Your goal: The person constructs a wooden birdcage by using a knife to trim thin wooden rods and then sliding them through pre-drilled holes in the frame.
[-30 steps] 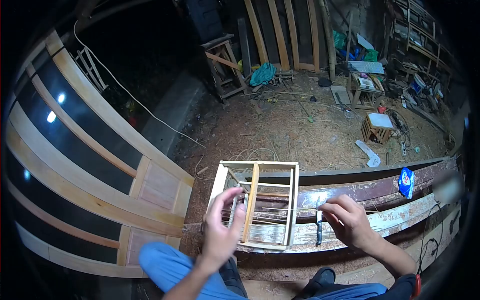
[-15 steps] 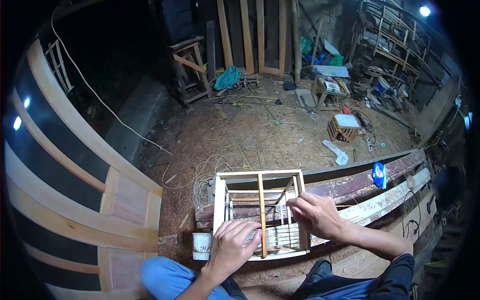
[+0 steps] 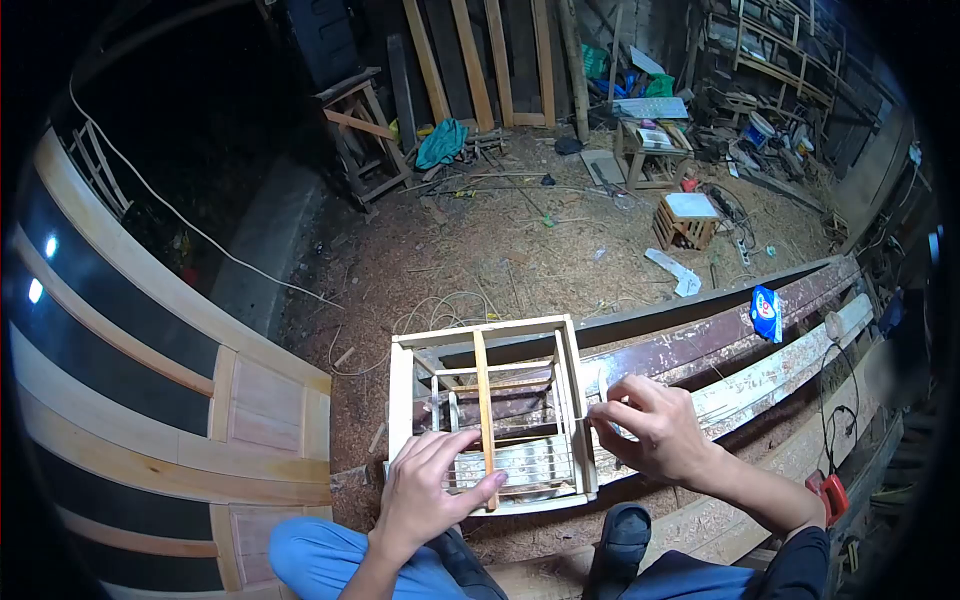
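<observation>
A small open wooden frame (image 3: 480, 327) with thin bars inside lies in front of me, on the boards above my feet. A narrow wooden slat (image 3: 484, 400) crosses it from far edge to near edge. My left hand (image 3: 425, 490) grips the near left part of the frame, with thumb and index finger touching the slat. At the frame's right rail (image 3: 575, 400), my right hand (image 3: 650, 425) is closed in a pinch. Whatever its fingertips hold is too small to make out.
Long planks (image 3: 740, 390) run to the right beneath the frame, with a blue packet (image 3: 766, 314) on them. A panelled wooden door (image 3: 270, 400) stands at left. A red-handled tool (image 3: 828, 497) lies by my right elbow. A slatted crate (image 3: 688, 222) sits on the shavings-covered floor.
The frame appears further left and slightly higher as the view shifts. My right hand has moved from over the right rail to its outer side. The left hand's thumb and index finger have spread apart.
</observation>
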{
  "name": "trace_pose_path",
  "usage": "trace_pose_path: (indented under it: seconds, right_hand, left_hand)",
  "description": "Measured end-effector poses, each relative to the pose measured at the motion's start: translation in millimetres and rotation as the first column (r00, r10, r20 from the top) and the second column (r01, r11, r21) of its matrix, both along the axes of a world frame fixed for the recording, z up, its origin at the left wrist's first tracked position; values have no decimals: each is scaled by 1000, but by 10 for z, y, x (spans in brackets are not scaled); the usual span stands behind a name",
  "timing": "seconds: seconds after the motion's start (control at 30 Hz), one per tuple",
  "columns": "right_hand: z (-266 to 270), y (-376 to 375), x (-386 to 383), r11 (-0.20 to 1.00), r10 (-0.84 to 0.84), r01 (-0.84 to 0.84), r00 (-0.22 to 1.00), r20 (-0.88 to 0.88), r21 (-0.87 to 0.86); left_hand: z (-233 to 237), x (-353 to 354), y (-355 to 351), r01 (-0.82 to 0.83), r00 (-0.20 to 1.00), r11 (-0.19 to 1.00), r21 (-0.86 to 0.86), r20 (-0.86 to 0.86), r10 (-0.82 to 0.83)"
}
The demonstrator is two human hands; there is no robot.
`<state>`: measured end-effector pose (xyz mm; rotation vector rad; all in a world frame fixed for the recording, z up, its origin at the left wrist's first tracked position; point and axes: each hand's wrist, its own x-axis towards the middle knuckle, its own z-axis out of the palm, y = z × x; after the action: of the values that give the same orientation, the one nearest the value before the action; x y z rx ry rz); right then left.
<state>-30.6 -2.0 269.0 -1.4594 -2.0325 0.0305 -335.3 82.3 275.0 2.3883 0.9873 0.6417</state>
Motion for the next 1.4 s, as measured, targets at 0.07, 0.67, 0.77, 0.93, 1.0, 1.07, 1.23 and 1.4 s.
trace_pose_path:
  seconds: [0.07, 0.67, 0.77, 0.93, 1.0, 1.07, 1.23, 1.4]
  right_hand:
    - [-32, 5, 26, 1000, 24, -24, 999, 26, -11]
    - [-145, 192, 120, 977, 186, -189, 982, -46, -93]
    - [-149, 184, 119, 983, 167, -170, 985, -43, -76]
    - [-125, 171, 87, 980, 179, -181, 983, -31, -78]
    - [-146, 169, 61, 984, 162, -164, 986, -33, -70]
    - [-170, 176, 49, 988, 143, -145, 989, -37, -59]
    - [-195, 167, 32, 994, 102, -105, 991, -87, -36]
    - [-237, 173, 62, 990, 134, -138, 988, -78, -41]
  left_hand:
    - [-62, -14, 26, 6, 1000, 999, 40, 18, -7]
    - [-54, 10, -26, -25, 1000, 1000, -13, 12, 25]
    - [-58, 14, -19, -18, 1000, 1000, 2, 9, 18]
    - [-102, -2, -1, -15, 1000, 999, 37, 25, 14]
    - [-99, -2, -13, -14, 1000, 999, 39, 27, 13]
    - [-106, 2, -9, -11, 1000, 999, 44, 28, 10]
    - [-122, -8, -33, -9, 1000, 998, 60, 22, 8]
    - [-131, -13, -37, -9, 1000, 999, 52, 30, 7]
